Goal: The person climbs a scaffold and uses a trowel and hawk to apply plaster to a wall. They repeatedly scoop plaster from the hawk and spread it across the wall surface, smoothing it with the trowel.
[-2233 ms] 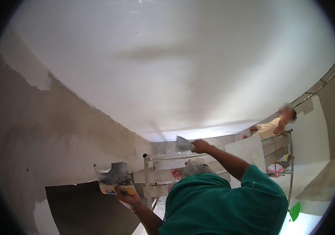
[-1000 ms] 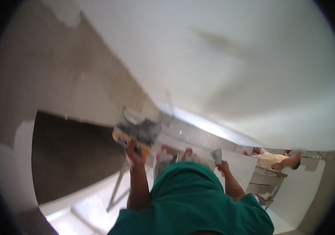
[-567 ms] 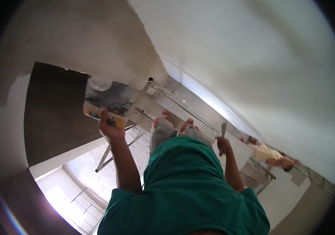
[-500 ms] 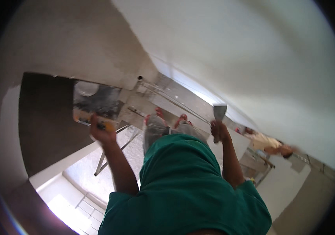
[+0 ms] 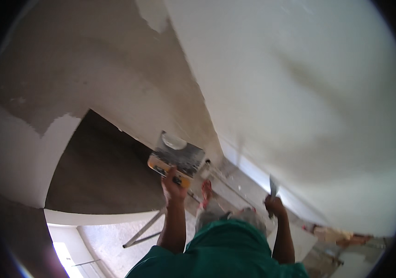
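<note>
My left hand (image 5: 174, 184) is closed round the yellow-orange edge grip of a wide plastering blade (image 5: 179, 160). The blade's grey face is streaked, and a lump of white putty (image 5: 174, 142) sits near its far edge. To the right, my right hand (image 5: 275, 206) grips the handle of a small putty knife (image 5: 273, 186), its metal blade pointing up and seen nearly edge-on. Both tools are apart from each other, and neither seems to touch a wall.
A smooth white wall (image 5: 309, 92) rises at the right, meeting a patchy grey-brown wall (image 5: 105, 69) ahead. A dark recessed panel (image 5: 105, 171) lies to the left. Metal trestle legs (image 5: 144, 229) stand below. Another person (image 5: 332, 235) is at the lower right.
The view has shifted, showing more of the walls above. The left hand with the wide blade sits further right, closer to my right hand. The putty knife has turned from face-on towards edge-on.
</note>
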Demonstrator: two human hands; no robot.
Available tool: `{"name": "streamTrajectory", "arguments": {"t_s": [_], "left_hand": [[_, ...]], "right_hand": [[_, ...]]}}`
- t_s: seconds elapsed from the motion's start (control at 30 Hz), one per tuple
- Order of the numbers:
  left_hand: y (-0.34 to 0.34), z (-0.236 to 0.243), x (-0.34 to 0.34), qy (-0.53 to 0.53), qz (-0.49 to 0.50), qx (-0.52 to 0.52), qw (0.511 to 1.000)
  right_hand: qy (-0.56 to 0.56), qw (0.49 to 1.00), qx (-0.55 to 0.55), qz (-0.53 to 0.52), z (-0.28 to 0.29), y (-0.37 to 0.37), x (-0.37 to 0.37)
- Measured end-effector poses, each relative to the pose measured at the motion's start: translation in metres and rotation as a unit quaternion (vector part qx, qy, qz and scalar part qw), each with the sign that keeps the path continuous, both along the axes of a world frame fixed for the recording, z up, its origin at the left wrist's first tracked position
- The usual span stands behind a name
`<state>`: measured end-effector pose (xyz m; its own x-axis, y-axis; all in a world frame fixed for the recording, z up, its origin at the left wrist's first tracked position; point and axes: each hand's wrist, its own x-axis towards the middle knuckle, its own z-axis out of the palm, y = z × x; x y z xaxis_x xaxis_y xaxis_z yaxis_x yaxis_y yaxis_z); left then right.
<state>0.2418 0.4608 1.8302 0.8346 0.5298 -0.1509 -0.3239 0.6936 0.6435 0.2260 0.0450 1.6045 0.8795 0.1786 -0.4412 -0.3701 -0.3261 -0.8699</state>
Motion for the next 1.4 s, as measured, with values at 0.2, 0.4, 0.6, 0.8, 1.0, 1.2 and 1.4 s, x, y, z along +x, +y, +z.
{"name": "streamTrajectory", "arguments": {"t_s": [0.2,0.4,0.6,0.8,1.0,1.2,1.4], "left_hand": [[-0.023,0.04,0.038,-0.082,-0.029,0.106,0.991],[0.027,0.11,0.111,-0.15,-0.016,0.224,0.963],[0.078,0.247,0.236,-0.141,0.113,0.381,0.907],[0.089,0.433,0.351,-0.072,0.463,0.866,0.173],[0.096,0.507,0.425,0.044,0.528,0.847,-0.046],[0.109,0.513,0.466,0.031,0.545,0.833,-0.085],[0.11,0.492,0.479,0.065,0.527,0.842,-0.096]], "right_hand": [[0.169,0.895,-0.392,0.127,-0.12,-0.019,-0.153],[0.31,0.947,-0.073,-0.041,-0.107,0.049,-0.173],[0.338,0.94,-0.018,-0.027,-0.102,0.089,-0.178],[0.303,0.953,-0.003,-0.015,-0.096,0.153,-0.141],[0.284,0.959,0.001,0.005,-0.088,0.187,-0.115],[0.284,0.959,0.008,-0.001,-0.089,0.197,-0.108],[0.285,0.958,0.008,0.017,-0.099,0.197,-0.113]]}}
